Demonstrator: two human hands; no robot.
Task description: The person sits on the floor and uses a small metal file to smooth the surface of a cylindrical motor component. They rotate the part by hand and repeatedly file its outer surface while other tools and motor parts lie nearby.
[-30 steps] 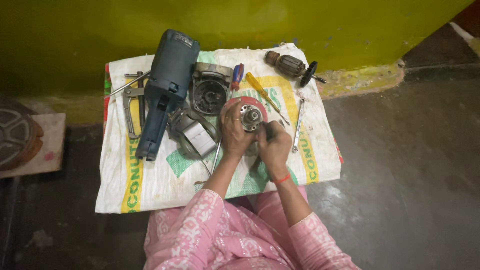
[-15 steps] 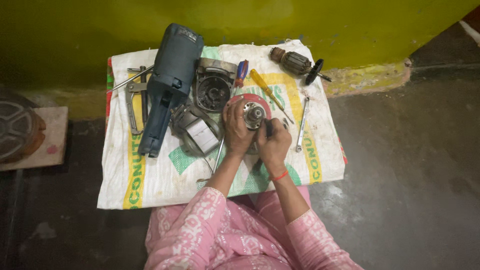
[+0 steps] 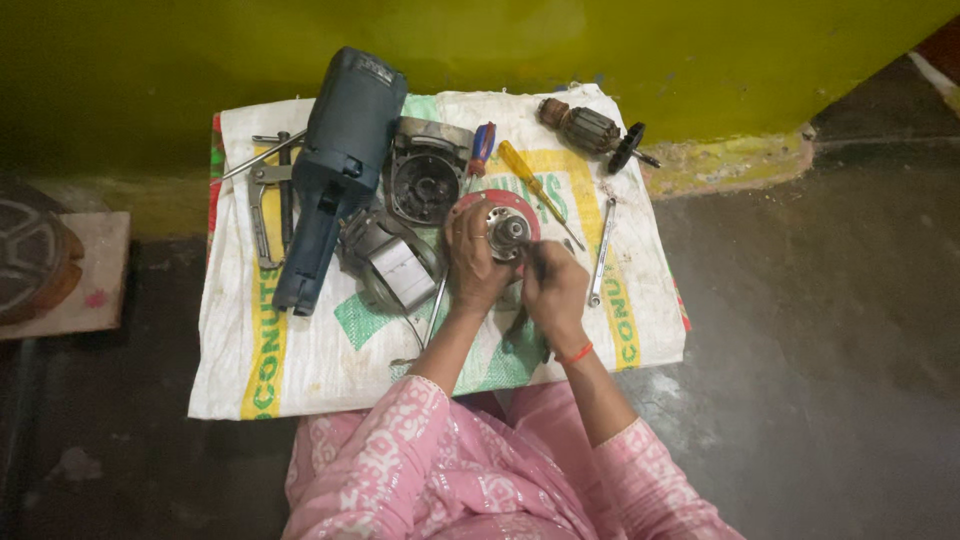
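Note:
My left hand grips the round red and grey metal gear housing from its left side. My right hand is closed around a dark-handled tool whose tip points up at the housing's shiny centre hub. Both hands sit over the middle of a white woven sack spread on the floor. Pink patterned sleeves cover my forearms.
On the sack lie a blue power tool body, a grey motor casing, a stator part, a motor armature, two screwdrivers, a spanner and pliers. A yellow-green wall stands behind; a round disc lies left.
The view has drifted slightly. My hands stay on the gear housing, with small shifts of the right hand and its tool.

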